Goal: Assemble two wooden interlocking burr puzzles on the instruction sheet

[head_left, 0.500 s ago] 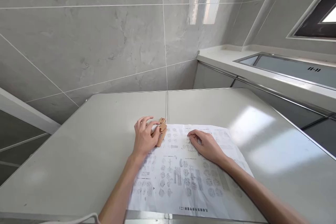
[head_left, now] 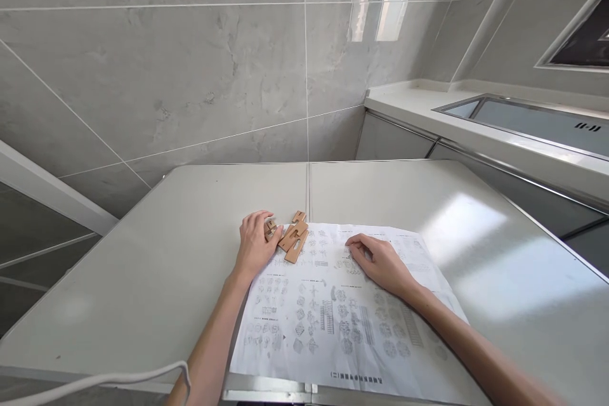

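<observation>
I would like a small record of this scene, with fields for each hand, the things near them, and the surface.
left hand: closed around one small tan wooden notched puzzle piece
right hand: flat, fingers on the white printed instruction sheet
loose pieces: tan, flat, overlapping at the sheet's far left corner
surface: pale grey table with a centre seam
behind: grey tiled wall

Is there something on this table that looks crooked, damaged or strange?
Nothing is damaged or spilled. The instruction sheet lies slightly askew and its near edge hangs over the table edge. The wooden pieces sit in a loose heap by the left hand.
</observation>
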### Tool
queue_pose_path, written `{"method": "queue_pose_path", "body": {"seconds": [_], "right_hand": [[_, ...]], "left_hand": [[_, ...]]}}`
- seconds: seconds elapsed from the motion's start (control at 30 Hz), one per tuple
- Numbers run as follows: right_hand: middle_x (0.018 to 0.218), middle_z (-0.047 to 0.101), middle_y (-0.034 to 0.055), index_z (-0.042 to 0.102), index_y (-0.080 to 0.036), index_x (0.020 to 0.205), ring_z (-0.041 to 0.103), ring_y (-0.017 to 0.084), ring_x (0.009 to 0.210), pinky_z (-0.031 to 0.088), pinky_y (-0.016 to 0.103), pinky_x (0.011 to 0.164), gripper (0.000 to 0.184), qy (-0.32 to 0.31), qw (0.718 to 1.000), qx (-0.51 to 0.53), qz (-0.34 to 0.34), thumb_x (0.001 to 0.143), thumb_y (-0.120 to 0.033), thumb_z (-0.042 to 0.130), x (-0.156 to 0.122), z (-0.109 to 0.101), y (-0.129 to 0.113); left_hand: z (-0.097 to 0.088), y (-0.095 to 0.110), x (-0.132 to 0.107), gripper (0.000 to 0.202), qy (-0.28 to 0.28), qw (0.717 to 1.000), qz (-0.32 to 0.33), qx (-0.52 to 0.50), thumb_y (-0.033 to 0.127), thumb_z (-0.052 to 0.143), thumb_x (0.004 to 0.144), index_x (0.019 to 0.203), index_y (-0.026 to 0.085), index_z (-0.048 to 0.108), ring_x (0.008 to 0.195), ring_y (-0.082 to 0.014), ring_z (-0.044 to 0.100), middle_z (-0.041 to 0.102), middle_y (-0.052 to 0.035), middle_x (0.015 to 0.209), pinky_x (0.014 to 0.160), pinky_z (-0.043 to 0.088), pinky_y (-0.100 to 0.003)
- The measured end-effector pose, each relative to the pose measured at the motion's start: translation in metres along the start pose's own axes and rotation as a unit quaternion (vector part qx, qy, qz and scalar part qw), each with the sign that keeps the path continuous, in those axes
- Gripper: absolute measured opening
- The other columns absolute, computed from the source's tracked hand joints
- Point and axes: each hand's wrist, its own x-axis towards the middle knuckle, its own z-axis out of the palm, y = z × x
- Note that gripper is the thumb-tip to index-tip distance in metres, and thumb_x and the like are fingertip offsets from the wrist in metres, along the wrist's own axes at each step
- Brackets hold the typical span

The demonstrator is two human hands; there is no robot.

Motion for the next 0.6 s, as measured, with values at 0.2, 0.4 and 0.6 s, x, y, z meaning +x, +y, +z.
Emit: {"method": "queue_pose_path", "body": {"seconds": [0.2, 0.4, 0.6], "right_hand": [[0.085, 0.072, 0.0009, 0.070, -0.027, 0.103, 0.064, 0.020, 0.073, 0.049, 0.034, 0.068, 0.024, -0.002, 1.000, -0.003, 0.006, 0.103, -0.038, 0.048, -0.0004, -0.0003, -0.0027], [0.086, 0.072, 0.0014, 0.070, -0.027, 0.102, 0.063, 0.020, 0.074, 0.049, 0.035, 0.070, 0.024, -0.002, 1.000, -0.003, 0.007, 0.103, -0.039, 0.048, -0.0003, -0.0008, -0.0031], [0.085, 0.073, 0.0034, 0.070, -0.026, 0.102, 0.063, 0.022, 0.072, 0.049, 0.037, 0.069, 0.027, -0.001, 1.000, 0.000, 0.006, 0.103, -0.041, 0.047, 0.0001, -0.0001, -0.0028]], "left_hand": [[-0.0001, -0.0022, 0.0006, 0.041, -0.010, 0.999, -0.019, -0.024, 0.053, 0.061, 0.096, 0.127, 0.027, 0.057, 0.134, -0.0315, 0.050, 0.063, -0.0081, 0.135, 0.112, 0.042, -0.050], [-0.0013, -0.0021, 0.0013, 0.037, 0.009, 0.999, -0.036, -0.028, 0.052, 0.061, 0.096, 0.123, 0.026, 0.058, 0.124, -0.0300, 0.057, 0.067, -0.0078, 0.126, 0.105, 0.047, -0.047], [-0.0001, -0.0054, 0.0025, 0.043, 0.021, 0.999, -0.028, -0.012, 0.054, 0.065, 0.093, 0.123, 0.025, 0.057, 0.120, -0.0319, 0.059, 0.068, -0.0095, 0.124, 0.103, 0.048, -0.049]]}}
